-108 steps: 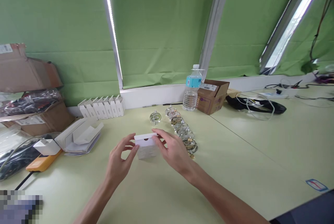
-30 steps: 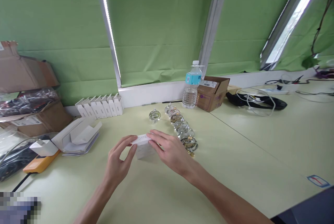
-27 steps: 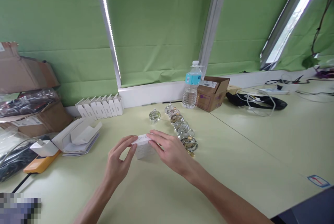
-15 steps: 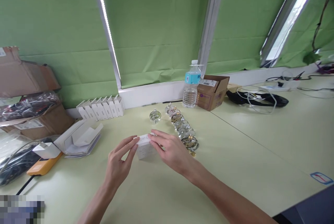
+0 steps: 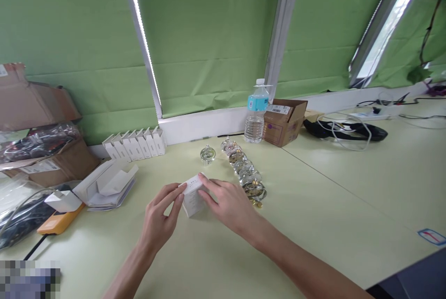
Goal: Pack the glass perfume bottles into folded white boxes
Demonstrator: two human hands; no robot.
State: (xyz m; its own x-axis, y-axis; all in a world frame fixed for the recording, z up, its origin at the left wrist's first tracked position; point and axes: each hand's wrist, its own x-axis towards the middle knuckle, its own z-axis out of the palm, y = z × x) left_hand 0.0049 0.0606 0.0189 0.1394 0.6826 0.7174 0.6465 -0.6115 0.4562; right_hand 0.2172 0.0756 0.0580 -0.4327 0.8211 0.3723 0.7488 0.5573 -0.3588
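A small white carton (image 5: 193, 200) with fine print stands slightly tilted on the table, held between my two hands. My left hand (image 5: 160, 217) pinches its left side with thumb and forefinger. On the opposite side, my right hand (image 5: 228, 204) has its fingertips at the top edge and its thumb against the front. Just behind the carton sits a single shiny round metallic item (image 5: 207, 154). A row of similar glossy items (image 5: 244, 169), with gold-coloured bits, runs along beyond my right hand. What the carton contains is hidden.
Several white cartons (image 5: 134, 145) line the wall at the back left. Flattened white boxes (image 5: 106, 185) lie left, beside an orange power strip (image 5: 60, 221) and stacked brown boxes (image 5: 66, 164). A water bottle (image 5: 255, 118) and an open cardboard box (image 5: 284, 125) stand at the back.
The white carton has turned and tipped a little, showing more of its front face. My right hand's fingers have shifted along its top edge; my left hand stays almost in place.
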